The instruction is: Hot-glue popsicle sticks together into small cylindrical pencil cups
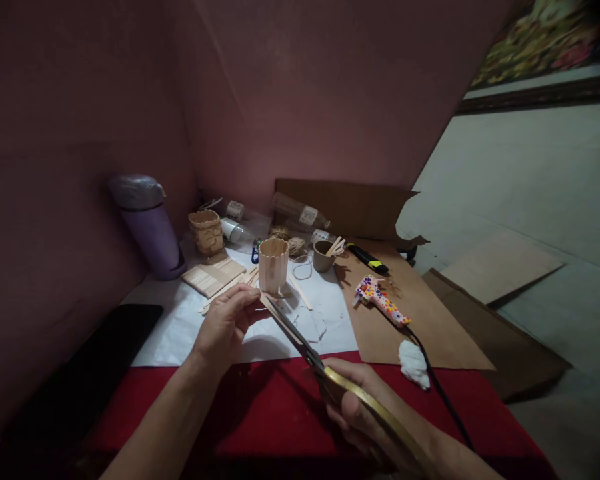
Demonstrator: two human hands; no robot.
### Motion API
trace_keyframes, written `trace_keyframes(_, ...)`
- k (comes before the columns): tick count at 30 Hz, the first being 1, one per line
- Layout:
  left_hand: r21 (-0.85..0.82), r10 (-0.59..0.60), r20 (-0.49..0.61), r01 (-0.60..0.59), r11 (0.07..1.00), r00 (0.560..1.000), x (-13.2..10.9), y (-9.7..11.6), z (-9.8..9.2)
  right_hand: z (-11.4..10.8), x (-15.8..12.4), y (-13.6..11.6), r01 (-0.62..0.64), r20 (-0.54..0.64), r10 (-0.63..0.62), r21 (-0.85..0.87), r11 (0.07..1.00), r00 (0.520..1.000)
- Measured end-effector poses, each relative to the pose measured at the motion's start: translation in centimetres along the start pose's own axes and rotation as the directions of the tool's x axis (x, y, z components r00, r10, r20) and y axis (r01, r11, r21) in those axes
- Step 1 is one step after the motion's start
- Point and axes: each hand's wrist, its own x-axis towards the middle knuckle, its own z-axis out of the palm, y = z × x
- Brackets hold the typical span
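My right hand (355, 407) is wrapped round the yellow handles of a pair of scissors (307, 353), whose blades point up and left. The blade tips are close to the fingertips of my left hand (230, 320), which is closed in a pinch. Whatever those fingers hold is too small to make out. Just beyond, a round cup made of wooden sticks (273, 267) stands upright on white paper (165, 340). Loose wooden sticks (300, 292) lie beside it, and a banded bundle of sticks (214, 275) lies to the left.
A floral glue gun (383, 300), a yellow-black cutter (367, 259) and a white cloth (414, 364) are on the right. Behind are a small pot with sticks (324, 257), twine (297, 247), plastic bottles (300, 212) and a woven-looking container (206, 233). A purple tumbler (153, 233) stands left.
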Motion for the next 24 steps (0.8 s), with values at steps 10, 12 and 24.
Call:
trace_keyframes(10, -0.065, -0.039, -0.065, 0.035, 0.997, 0.997, 0.1, -0.7, 0.0, -0.2, 1.1, 0.7, 0.018, -0.028, -0.014, 0.159, 0.987, 1.0)
trace_keyframes(12, -0.079, -0.061, -0.112, 0.053, 0.995, 0.992, 0.1, -0.8, 0.1, -0.2, 1.2, 0.7, 0.018, -0.025, -0.014, 0.168, 0.986, 1.0)
trace_keyframes(24, 0.121, 0.052, -0.15, -0.034, 0.992, 0.987, -0.8, -2.3, 1.2, 0.6, 1.6, 0.8, 0.03, -0.123, -0.007, 0.185, 0.982, 0.992)
